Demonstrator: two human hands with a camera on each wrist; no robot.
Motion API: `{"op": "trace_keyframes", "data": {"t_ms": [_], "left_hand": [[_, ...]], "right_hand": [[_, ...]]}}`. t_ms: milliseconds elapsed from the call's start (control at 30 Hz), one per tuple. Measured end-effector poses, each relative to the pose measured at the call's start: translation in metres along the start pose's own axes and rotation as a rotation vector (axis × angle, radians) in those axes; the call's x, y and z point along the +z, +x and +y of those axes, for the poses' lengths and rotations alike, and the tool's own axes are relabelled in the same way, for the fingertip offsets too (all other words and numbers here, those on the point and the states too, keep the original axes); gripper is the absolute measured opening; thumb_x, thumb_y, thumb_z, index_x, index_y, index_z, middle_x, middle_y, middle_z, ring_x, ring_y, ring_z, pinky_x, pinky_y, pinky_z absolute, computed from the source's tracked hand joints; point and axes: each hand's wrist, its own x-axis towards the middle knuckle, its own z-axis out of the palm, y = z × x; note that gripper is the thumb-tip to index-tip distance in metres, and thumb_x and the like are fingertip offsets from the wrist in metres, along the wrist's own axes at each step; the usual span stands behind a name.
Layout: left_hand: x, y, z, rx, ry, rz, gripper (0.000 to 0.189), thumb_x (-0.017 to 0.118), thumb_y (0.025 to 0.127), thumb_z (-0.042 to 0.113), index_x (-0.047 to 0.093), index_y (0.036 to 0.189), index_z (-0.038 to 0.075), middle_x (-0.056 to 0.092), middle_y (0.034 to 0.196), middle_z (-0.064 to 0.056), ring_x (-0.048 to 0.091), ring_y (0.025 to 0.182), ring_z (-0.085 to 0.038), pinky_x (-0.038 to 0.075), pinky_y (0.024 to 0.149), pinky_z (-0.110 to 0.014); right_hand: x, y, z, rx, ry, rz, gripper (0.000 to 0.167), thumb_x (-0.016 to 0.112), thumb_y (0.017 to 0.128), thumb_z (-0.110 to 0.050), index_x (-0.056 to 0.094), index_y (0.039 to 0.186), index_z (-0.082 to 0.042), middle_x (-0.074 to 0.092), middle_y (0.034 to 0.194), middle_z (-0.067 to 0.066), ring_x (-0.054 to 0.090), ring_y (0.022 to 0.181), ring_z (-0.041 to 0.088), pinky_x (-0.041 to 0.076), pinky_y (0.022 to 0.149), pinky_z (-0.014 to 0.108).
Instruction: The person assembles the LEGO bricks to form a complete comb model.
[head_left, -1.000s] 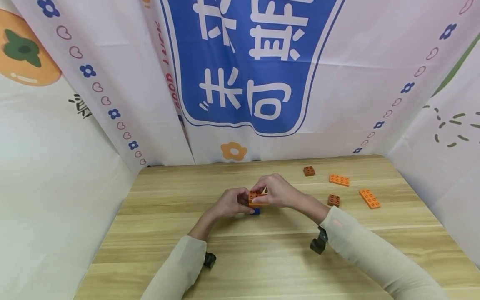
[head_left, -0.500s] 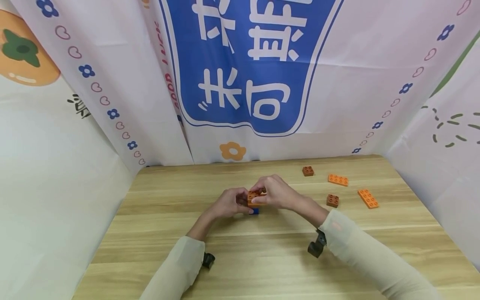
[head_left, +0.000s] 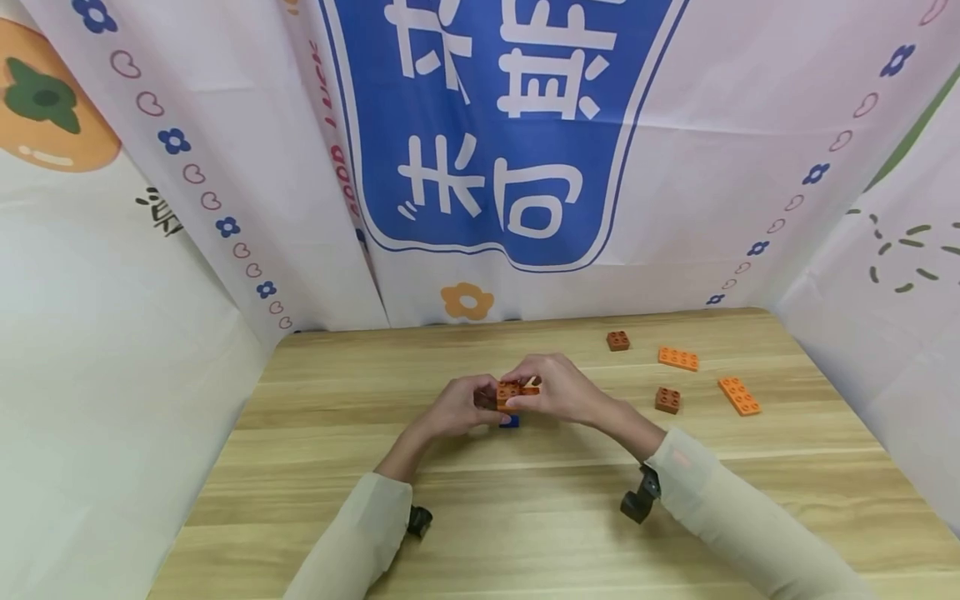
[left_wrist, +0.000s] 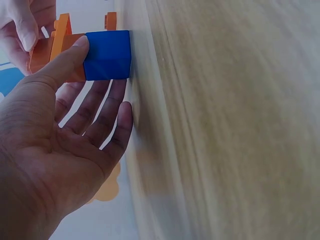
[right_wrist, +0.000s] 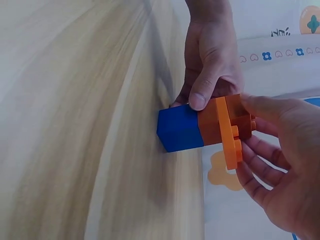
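Note:
A small stack of toy building bricks stands at mid-table between both hands. At its bottom is a blue brick point(right_wrist: 178, 131), with a brown brick point(right_wrist: 209, 124) above it. Over that lies an orange studded plate point(right_wrist: 228, 142), its end jutting out past the stack. A second brown brick point(head_left: 508, 388) tops it. My left hand point(head_left: 459, 407) grips the stack low down, its thumb across the joint of the blue and lower brown bricks. From the right, my right hand point(head_left: 561, 388) pinches the top brown brick between thumb and fingers.
To the right on the wooden table point(head_left: 480, 517) lie two loose brown bricks, one at the back point(head_left: 618, 341) and one nearer point(head_left: 668, 400). Beside them are two orange plates, a far one point(head_left: 678, 358) and a near one point(head_left: 739, 396). A printed cloth point(head_left: 675, 217) hangs behind.
My right hand has shifted slightly, showing more of the top brown brick and the jutting orange plate. My left hand keeps its hold, and the loose bricks lie unmoved.

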Motion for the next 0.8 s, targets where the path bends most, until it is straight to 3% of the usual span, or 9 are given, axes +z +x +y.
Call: {"op": "trace_keyframes", "data": {"t_ms": [267, 800], "left_hand": [[0.000, 0.000, 0.000, -0.016, 0.013, 0.018, 0.024, 0.087, 0.090, 0.013, 0.071, 0.107, 0.008, 0.073, 0.103, -0.002, 0.069, 0.094, -0.014, 0.060, 0.087, -0.032], [0.002, 0.000, 0.000, -0.053, 0.007, 0.026, 0.027, 0.089, 0.088, 0.015, 0.071, 0.108, 0.010, 0.073, 0.106, -0.001, 0.068, 0.096, -0.014, 0.059, 0.089, -0.033]], "right_hand": [[-0.006, -0.012, 0.001, 0.031, -0.012, 0.057, 0.042, 0.090, 0.086, -0.023, 0.077, 0.122, -0.004, 0.077, 0.113, 0.007, 0.073, 0.100, 0.021, 0.062, 0.084, 0.040], [-0.031, -0.047, 0.021, 0.103, -0.093, 0.083, 0.045, 0.091, 0.086, -0.029, 0.077, 0.122, -0.007, 0.076, 0.113, 0.007, 0.072, 0.100, 0.028, 0.060, 0.084, 0.050]]}}
